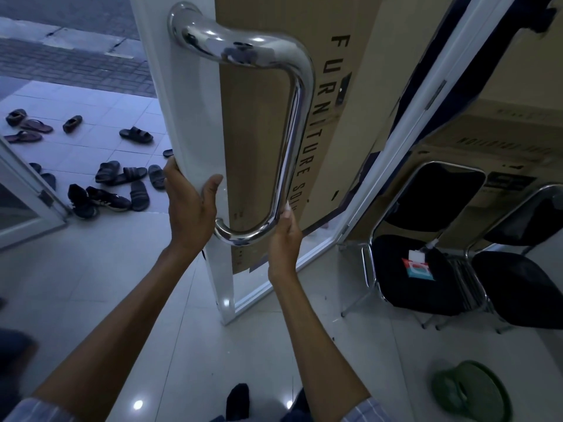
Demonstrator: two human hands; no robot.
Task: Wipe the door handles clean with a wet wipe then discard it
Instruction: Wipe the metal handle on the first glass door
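Seen from the head camera, a person steadies the white edge of an open glass door [195, 123] with the left hand [190, 205], its fingers curled round the frame and the thumb pressed on the near face. The right hand [285, 239] reaches up to the lower bend of the chrome door handle [292, 132], its fingers closed on a small pale scrap that appears to be the wet wipe [287, 205], touching the bar; most of the wipe is hidden by the hand. A pack of wipes [417, 266] lies on the seat of a black folding chair [405, 287] to the right, and shoes [100, 197] are scattered on the tiled floor beyond the doorway. A green bin [469, 391] sits on the floor near the chair. The wiping seems under way at the lower curve; done well, the wipe should wrap right round the bar and travel its full length, including both bends, while the left hand keeps the door from swinging.
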